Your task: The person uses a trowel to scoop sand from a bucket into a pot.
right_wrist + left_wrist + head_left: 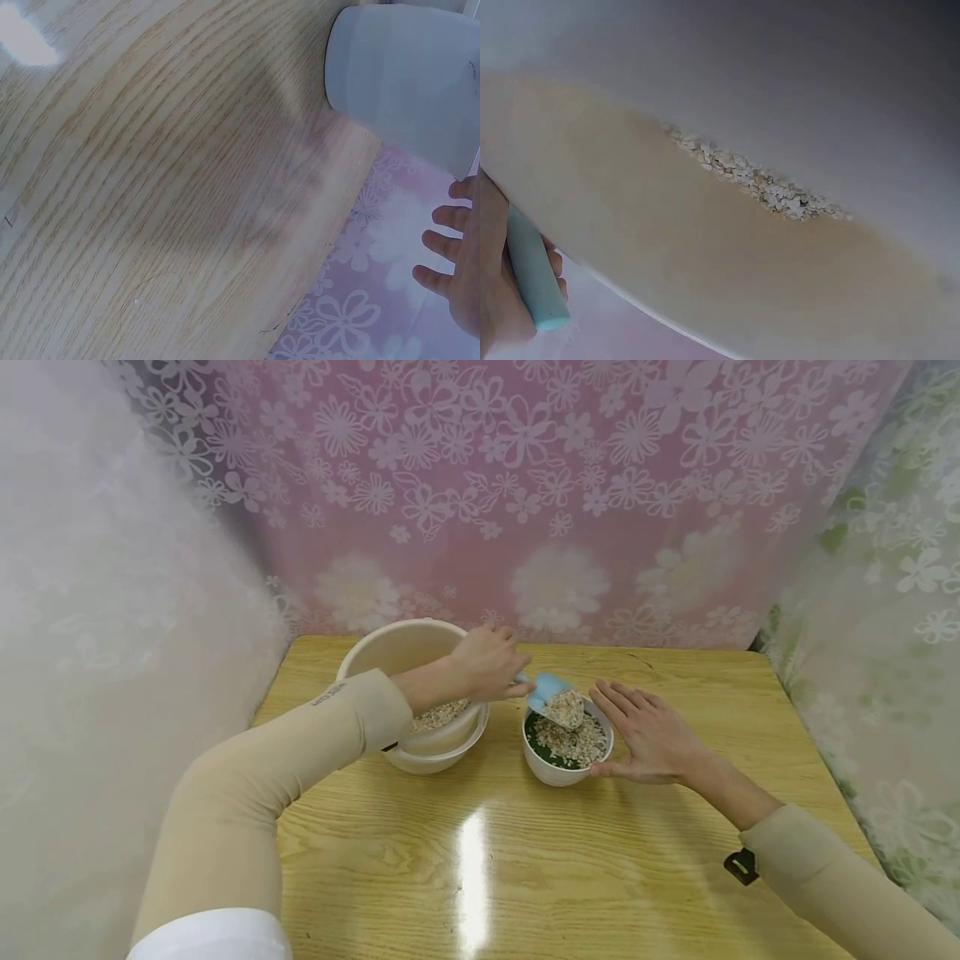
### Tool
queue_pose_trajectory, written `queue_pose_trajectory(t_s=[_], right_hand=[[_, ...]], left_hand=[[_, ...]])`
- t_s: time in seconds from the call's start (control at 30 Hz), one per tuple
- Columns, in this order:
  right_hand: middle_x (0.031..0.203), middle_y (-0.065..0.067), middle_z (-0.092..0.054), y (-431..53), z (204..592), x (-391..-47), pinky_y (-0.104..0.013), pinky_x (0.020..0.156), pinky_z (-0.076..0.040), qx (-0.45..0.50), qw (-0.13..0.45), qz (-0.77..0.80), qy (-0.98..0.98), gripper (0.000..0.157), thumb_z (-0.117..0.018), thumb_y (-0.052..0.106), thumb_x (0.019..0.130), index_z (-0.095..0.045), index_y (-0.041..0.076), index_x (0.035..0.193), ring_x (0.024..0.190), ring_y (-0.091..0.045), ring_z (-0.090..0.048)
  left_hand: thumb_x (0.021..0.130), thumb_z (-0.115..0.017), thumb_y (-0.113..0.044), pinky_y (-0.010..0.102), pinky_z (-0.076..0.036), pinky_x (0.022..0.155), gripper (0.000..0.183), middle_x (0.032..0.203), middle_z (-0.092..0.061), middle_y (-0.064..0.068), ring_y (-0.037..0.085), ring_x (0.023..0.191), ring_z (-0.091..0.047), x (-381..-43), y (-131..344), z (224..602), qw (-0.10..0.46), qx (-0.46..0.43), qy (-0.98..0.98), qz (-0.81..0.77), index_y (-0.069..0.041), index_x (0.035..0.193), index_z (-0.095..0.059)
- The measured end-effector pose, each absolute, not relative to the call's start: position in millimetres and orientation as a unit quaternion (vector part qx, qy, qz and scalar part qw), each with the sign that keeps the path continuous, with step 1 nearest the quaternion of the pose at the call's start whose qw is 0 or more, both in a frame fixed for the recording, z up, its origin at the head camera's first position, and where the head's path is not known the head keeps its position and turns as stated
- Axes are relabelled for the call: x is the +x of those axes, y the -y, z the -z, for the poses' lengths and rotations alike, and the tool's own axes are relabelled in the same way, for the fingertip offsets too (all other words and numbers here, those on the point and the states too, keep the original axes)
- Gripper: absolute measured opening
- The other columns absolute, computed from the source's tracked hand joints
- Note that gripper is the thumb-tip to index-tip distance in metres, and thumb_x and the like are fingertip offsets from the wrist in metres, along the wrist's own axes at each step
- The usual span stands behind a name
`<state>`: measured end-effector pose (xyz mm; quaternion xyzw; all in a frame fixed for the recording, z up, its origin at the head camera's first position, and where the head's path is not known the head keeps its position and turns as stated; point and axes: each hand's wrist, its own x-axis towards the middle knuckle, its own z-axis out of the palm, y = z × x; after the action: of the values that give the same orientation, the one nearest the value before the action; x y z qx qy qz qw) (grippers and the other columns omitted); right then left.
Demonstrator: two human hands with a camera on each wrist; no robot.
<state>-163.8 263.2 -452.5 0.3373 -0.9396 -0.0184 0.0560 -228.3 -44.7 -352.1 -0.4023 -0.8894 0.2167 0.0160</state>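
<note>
My left hand (486,664) grips the handle of a light blue scoop (551,685); in the left wrist view the handle's rounded end (540,281) sticks out of the fist. Pale gravel (564,708) lies in the scoop blade, which tilts down over a white pot (558,775). Inside the pot, more gravel (573,745) is spread over a dark green surface. My right hand (651,735) is at the pot's right side, fingers extended and thumb by the near rim. In the right wrist view its fingers (442,244) reach beside the pot wall (405,82).
Left of the pot stands a large cream basin (367,656) with gravel (442,717) at its bottom, partly hidden by the left forearm. A white rim (431,764) shows under it. The wooden table (570,877) meets a pink floral curtain (465,560) behind and pale curtains at both sides.
</note>
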Motion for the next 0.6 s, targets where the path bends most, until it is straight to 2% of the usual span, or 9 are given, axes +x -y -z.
queue_pose_trajectory(t_s=[0.13,0.6], right_hand=[[0.172,-0.019,-0.032,-263,453,-164,-0.062,0.121,-0.038,0.336,0.056,0.018,0.94,0.118,-0.061,0.085,0.083,-0.03,0.006,0.166,0.156,-0.042,-0.038],[0.172,-0.02,-0.032,-262,452,-165,-0.063,0.12,-0.039,0.336,0.055,0.019,0.94,0.119,-0.062,0.085,0.083,-0.029,0.006,0.166,0.156,-0.043,-0.037]], left_hand=[[0.109,-0.03,-0.067,0.043,-0.05,0.114,0.065,0.133,-0.07,0.009,0.027,0.13,-0.064,-228,43,352,0.008,-0.401,0.888,-0.224,-0.018,0.134,-0.066],[0.11,-0.032,-0.063,0.039,-0.055,0.101,0.061,0.108,-0.072,0.005,0.024,0.109,-0.067,-227,32,353,0.012,-0.409,0.878,-0.248,-0.016,0.112,-0.071]])
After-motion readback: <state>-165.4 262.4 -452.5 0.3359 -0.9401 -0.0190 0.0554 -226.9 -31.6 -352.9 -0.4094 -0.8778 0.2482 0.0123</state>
